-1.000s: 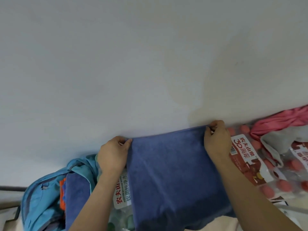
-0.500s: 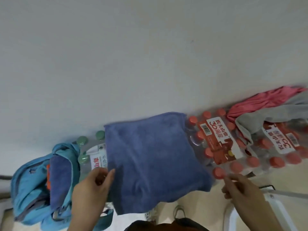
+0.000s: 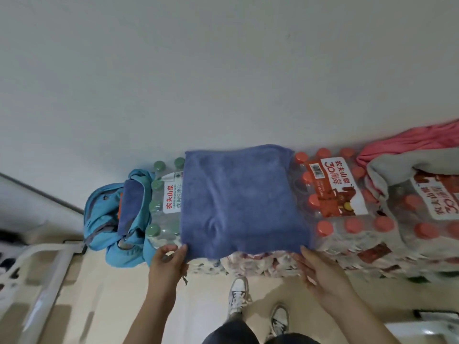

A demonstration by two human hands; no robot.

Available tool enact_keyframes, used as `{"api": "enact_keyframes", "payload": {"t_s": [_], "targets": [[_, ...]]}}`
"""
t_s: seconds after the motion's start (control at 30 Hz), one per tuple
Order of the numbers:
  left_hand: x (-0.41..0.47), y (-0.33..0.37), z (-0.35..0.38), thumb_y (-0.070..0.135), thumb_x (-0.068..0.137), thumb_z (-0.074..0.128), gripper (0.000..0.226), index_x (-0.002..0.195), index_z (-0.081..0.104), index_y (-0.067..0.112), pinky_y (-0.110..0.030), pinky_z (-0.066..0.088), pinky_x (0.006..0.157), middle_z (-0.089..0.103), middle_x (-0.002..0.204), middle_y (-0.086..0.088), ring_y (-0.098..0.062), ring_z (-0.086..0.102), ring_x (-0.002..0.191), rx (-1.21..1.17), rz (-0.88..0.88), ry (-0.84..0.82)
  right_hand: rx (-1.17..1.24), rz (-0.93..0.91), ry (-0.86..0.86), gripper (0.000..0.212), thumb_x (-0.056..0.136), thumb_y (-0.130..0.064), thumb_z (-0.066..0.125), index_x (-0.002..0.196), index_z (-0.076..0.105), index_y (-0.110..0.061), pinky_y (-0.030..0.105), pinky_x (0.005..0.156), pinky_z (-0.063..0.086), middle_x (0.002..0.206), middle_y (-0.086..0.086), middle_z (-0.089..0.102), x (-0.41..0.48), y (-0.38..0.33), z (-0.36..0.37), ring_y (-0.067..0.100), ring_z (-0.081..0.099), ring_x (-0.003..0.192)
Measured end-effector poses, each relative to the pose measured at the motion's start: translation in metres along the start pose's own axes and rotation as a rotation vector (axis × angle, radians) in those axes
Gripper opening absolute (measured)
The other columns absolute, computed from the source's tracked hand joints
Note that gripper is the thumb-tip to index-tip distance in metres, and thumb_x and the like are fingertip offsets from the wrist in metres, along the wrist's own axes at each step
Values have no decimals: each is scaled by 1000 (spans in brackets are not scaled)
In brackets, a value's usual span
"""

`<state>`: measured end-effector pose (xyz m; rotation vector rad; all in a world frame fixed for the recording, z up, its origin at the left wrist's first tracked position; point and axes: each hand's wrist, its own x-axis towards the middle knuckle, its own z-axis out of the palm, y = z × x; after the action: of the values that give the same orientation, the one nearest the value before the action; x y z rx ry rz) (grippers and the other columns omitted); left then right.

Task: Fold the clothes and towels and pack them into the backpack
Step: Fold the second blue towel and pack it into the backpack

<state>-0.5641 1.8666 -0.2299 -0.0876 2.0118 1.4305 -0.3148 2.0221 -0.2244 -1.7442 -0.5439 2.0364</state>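
At the far left an open blue backpack stood on the floor with a dark blue folded cloth inside, beside a green-capped bottle pack. The left hand met the near-left corner of the folded blue towel, fingers curled; a grip could not be told. The towel lay flat across the packs. The right hand, fingers straight, touched its near-right corner. Further right were a red-capped bottle pack, a grey cloth and a pink garment.

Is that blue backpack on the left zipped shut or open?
Open: the backpack gapes, with a dark blue cloth showing inside.
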Motion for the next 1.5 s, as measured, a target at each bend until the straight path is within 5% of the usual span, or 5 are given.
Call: {"api": "enact_keyframes", "payload": {"t_s": [0.2,0.67,1.03,1.2,1.5], "targets": [[-16,8,-20,6,91,59,14,91,53,19,-22,49,54,60,72,-8,-17,54,61,-235,63,-87,310,-55,-35,6,92,-2,56,88,55,-7,20,47,51,91,14,64,-12,11,-12,19,58,73],[-30,26,-32,-25,73,56,43,88,76,10,-22,56,71,74,91,-6,-16,69,84,-117,224,-291,-409,-592,-226,35,79,10,67,97,65,-20,14,60,51,84,-5,75,-53,-10,-28,6,70,79],[-22,35,-55,6,69,74,5,74,73,3,-31,41,70,59,82,-19,-28,48,78,-147,248,-327,-816,-901,-23,7,83,-16,70,78,71,-22,17,69,44,106,-23,56,-41,-34,-39,-1,56,93],[-25,35,-77,33,37,92,45,66,72,4,-37,52,89,72,94,-19,-30,66,99,-134,311,-443,-555,-720,-213,18,91,-14,59,88,72,-26,25,65,56,82,-12,72,-46,-47,-28,7,65,73],[-7,70,-30,11,94,56,8,88,61,14,-34,52,65,71,74,-10,-21,62,70,96,415,-160,-755,-996,46,10,97,-20,48,91,55,-17,17,57,41,80,-4,60,-43,-76,28,6,57,75]]}}
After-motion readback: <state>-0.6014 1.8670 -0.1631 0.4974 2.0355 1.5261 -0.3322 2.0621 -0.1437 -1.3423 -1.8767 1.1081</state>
